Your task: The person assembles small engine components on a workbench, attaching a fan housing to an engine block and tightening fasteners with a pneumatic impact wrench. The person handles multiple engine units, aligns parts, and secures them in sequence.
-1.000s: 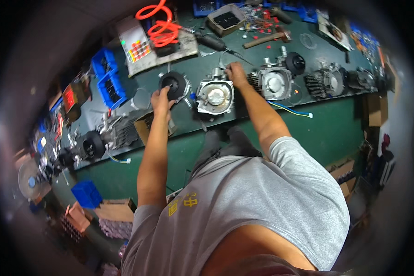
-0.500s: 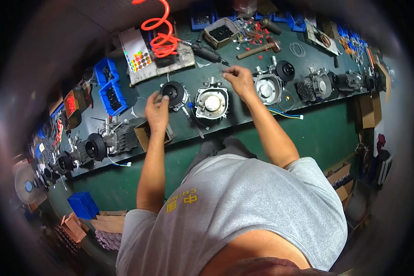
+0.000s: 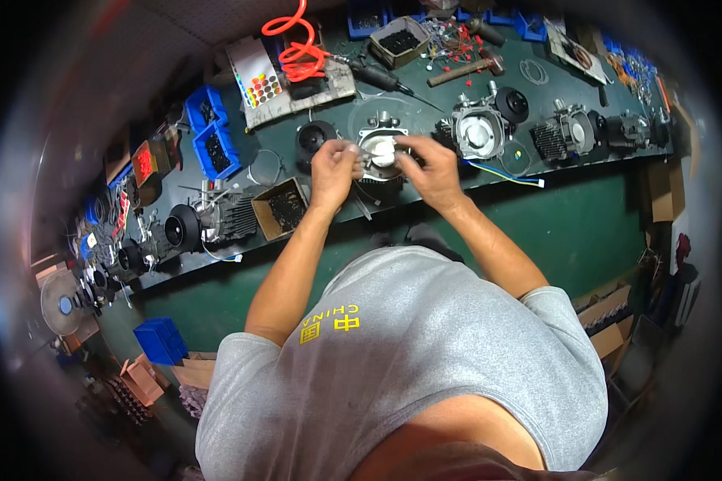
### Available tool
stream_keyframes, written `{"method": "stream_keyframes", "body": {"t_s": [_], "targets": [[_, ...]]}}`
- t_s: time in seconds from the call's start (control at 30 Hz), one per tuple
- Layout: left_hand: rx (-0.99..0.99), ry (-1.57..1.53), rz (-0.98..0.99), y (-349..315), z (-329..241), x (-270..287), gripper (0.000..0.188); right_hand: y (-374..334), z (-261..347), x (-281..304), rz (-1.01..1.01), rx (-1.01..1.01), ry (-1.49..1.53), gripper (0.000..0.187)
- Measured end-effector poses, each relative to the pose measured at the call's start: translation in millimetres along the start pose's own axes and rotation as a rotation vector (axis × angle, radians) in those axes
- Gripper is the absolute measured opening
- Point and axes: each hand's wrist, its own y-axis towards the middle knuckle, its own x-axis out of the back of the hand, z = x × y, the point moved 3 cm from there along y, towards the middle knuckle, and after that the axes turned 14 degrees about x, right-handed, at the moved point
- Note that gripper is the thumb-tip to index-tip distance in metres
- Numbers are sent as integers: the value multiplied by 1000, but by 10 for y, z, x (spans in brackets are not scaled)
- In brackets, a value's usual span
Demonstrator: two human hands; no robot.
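Note:
Both my hands meet over an open metal housing [image 3: 386,122] with a pale round part [image 3: 383,151] inside it. My left hand [image 3: 334,175] is closed at the housing's left side, thumb against fingers. From the right, my right hand [image 3: 431,170] reaches over the rim, its thumb and forefinger curled in a pinch. Whatever small thing either hand holds is too small to name. Beside my left hand sits a black fan wheel [image 3: 316,137] on a metal unit, partly covered by that hand. Another open housing [image 3: 480,135] stands right of my right hand.
Behind the hands lie a power screwdriver [image 3: 377,77], a hammer [image 3: 461,72] and a coiled orange hose [image 3: 301,66]. Blue bins [image 3: 217,152] and a box of dark small parts [image 3: 281,210] stand to the left. More motor units [image 3: 565,135] line the bench's right side.
My left hand has left the black fan wheel and moved right to the middle housing. My right hand has come down from beside the screwdriver tip to the same housing. The whole view has shifted slightly.

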Motion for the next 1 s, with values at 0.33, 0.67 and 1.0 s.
{"method": "stream_keyframes", "body": {"t_s": [0.33, 0.67, 1.0], "targets": [[-119, -57, 81, -143, 181, 228, 13, -707, -429, 74, -220, -859, 475, 22], [55, -58, 18, -63, 457, 281, 22, -947, -470, -162, -91, -552, 168, 28], [92, 39, 21, 37, 486, 210, 22, -897, -357, -172, -46, -428, -5, 29]]}}
